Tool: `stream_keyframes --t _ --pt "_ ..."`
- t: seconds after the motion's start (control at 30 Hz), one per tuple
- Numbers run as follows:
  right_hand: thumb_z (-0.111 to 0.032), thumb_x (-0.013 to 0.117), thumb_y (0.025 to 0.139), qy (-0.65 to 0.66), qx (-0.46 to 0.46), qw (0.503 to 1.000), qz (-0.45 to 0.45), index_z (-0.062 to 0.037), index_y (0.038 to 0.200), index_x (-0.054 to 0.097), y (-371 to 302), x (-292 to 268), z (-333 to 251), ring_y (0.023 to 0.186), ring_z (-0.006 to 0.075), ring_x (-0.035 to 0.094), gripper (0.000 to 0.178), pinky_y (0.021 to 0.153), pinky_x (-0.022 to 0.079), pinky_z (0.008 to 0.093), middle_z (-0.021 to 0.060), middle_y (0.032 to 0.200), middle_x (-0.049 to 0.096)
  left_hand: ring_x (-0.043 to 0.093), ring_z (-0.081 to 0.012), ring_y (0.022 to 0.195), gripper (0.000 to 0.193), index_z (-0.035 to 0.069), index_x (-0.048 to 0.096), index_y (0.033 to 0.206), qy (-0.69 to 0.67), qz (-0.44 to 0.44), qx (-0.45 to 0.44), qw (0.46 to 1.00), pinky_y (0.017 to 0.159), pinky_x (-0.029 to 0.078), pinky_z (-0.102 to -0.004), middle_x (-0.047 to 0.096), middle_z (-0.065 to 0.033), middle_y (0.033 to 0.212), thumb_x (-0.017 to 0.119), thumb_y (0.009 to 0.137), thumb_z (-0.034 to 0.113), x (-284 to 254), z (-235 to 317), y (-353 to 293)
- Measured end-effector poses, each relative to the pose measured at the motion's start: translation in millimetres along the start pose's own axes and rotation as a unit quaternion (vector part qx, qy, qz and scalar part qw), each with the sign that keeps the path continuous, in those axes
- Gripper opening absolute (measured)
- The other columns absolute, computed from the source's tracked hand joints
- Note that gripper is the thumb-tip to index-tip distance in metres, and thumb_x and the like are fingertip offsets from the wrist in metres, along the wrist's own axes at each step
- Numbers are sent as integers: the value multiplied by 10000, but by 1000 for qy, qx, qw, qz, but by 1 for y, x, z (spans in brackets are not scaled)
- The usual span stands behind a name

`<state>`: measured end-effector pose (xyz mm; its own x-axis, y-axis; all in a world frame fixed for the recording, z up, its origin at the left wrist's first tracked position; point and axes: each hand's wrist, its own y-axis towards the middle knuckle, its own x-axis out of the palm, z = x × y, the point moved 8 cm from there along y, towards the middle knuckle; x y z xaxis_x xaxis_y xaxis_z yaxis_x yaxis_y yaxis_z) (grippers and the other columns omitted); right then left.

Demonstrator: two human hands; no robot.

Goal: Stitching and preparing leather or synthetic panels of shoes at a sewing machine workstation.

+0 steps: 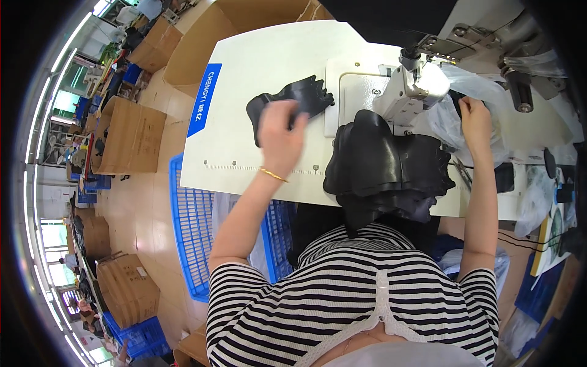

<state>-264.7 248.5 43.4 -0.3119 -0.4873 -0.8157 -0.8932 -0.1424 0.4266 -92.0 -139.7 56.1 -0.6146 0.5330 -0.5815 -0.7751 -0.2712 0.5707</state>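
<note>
A pile of black leather-like cut pieces (315, 92) with jagged ends lies on the white sewing machine table (238, 73). Over its near side hovers my left hand (282, 137), thumb and fingers apart; whether it touches the pile is unclear. My right hand (477, 122), reaching behind the machine head, has its fingers pinched on a dark piece (455, 101) beside a clear plastic bag (443, 125). Most of that piece is hidden. A thick stack of black leather-like pieces (385, 162) sits in front of the white sewing head (406, 92), overhanging the table's near edge.
Blue plastic crates (191, 229) stand below the table's left side. Cardboard boxes (131, 137) line the floor at left. A metal tool, perhaps scissors (463, 173), lies right of the stack. A dark thread cone (520, 92) stands at the far right.
</note>
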Motion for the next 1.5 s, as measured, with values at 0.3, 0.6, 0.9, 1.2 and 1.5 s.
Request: stream_keyframes --t 0.3,0.6,0.9,1.2,1.5 --pt "-221 545 932 -71 15 986 153 -30 957 626 -12 -39 -10 677 321 625 209 608 474 398 143 759 647 543 -274 897 434 9 628 955 -41 -114 -4 993 823 432 -378 555 -107 956 795 690 310 86 69 -25" --pt "-26 577 877 536 86 774 -326 -15 924 563 -107 0 -126 656 105 636 50 561 484 211 73 788 667 558 -276 876 442 1 604 956 -15 -71 12 997 801 426 -376 567 -112 920 793 695 303 87 75 -23" --pt "-47 554 906 551 109 745 -359 12 1014 597 -116 27 -124 680 78 614 130 602 492 211 65 815 657 529 -242 801 265 33 587 797 73 -14 93 993 724 396 -362 551 -58 844 760 730 223 72 95 -22" --pt "-47 566 900 565 154 736 -341 24 989 612 -116 32 -118 622 76 602 123 569 489 202 76 802 663 463 -13 592 117 -7 582 876 -319 -49 -153 934 526 356 -181 556 33 679 618 906 100 65 86 -17" --pt "-69 589 899 569 162 735 -332 10 973 610 -116 34 -115 584 74 601 111 535 478 194 69 800 670 479 -35 601 218 -16 656 1079 -282 -125 -137 941 543 409 -210 646 -26 755 614 877 54 78 80 -32"
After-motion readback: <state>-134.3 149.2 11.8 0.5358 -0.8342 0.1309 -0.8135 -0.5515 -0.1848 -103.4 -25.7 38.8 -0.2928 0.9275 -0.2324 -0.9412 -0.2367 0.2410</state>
